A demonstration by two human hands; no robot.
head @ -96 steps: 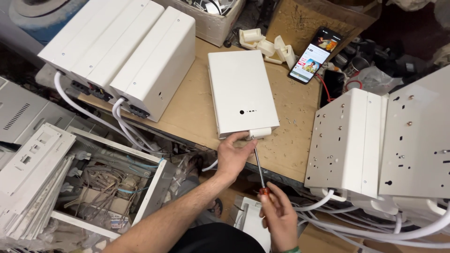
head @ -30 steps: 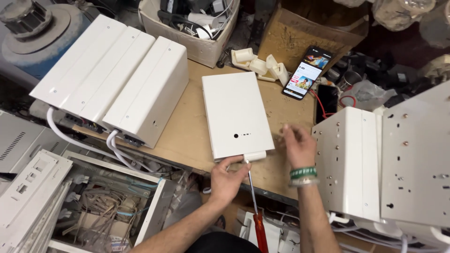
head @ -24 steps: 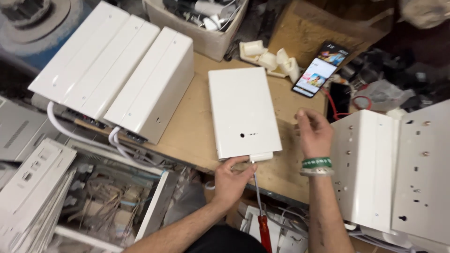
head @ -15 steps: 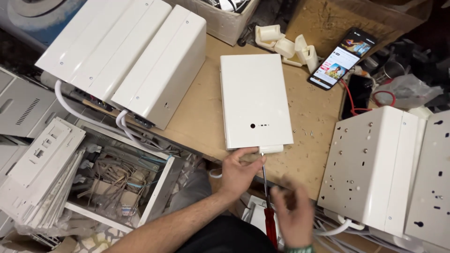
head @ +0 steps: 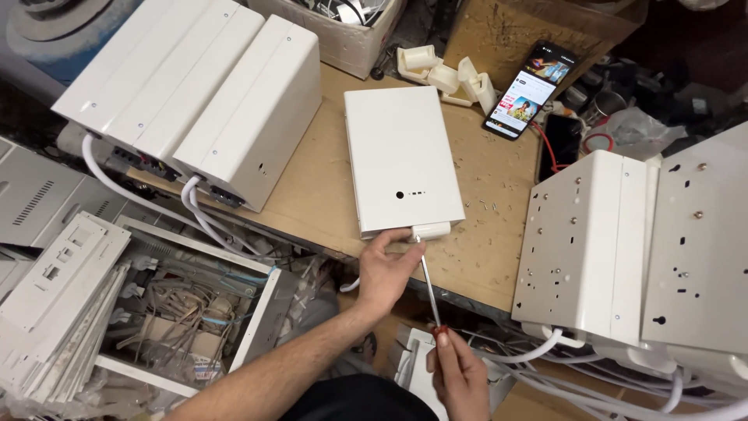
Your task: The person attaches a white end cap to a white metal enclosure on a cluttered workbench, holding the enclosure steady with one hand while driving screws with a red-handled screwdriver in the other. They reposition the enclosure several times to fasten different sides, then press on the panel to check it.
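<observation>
- The right hand point(head: 460, 374), back from 3 o'clock, grips the screwdriver point(head: 427, 284) again, fingers wrapped round its handle.
- The left hand point(head: 387, 265) fingers pinch the white box point(head: 401, 160) at its 6 o'clock edge; screw-driving resumes.

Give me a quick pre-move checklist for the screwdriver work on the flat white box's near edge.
1. Screwdriver tip at the near end piece of the flat white box: ok, though whether it sits in a screw head: cannot tell.
2. Left hand steadying the box's near edge beside the tip: ok.
3. Right hand gripping the red handle: ok.
4. Box flat on the wooden bench: ok.
5. Left fingers clear of the tip: not ok, they are right beside it.
6. Loose screws lie on the bench by the box: not ok.
</observation>
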